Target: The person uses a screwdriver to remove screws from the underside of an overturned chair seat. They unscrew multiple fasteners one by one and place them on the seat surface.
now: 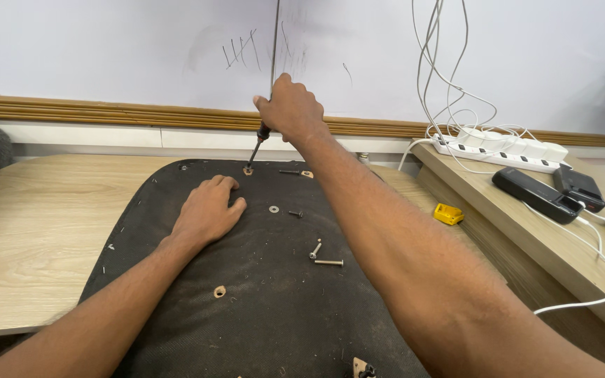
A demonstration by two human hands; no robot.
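Right hand (290,106) gripping screwdriver (258,147), left hand (208,210) flat on black panel (260,294)

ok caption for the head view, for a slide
Right hand holds a screwdriver at a hole in a black panel; left hand lies flat on it, loose screws nearby.

The pad (260,294) is black cloth, matt and rough, flecked with lint and pale crumbs. The desk (43,224) under it is light wood-grain laminate, smooth with a dull sheen. The screwdriver (260,136) has a dark, slim metal shaft. Loose bolts (323,256) and a washer (274,209) are bright metal, slightly shiny. The wall (106,49) is smooth, matt white, with a ribbed wooden trim (71,112). The power strip (498,148) is glossy white plastic; the small block (448,213) is yellow plastic.
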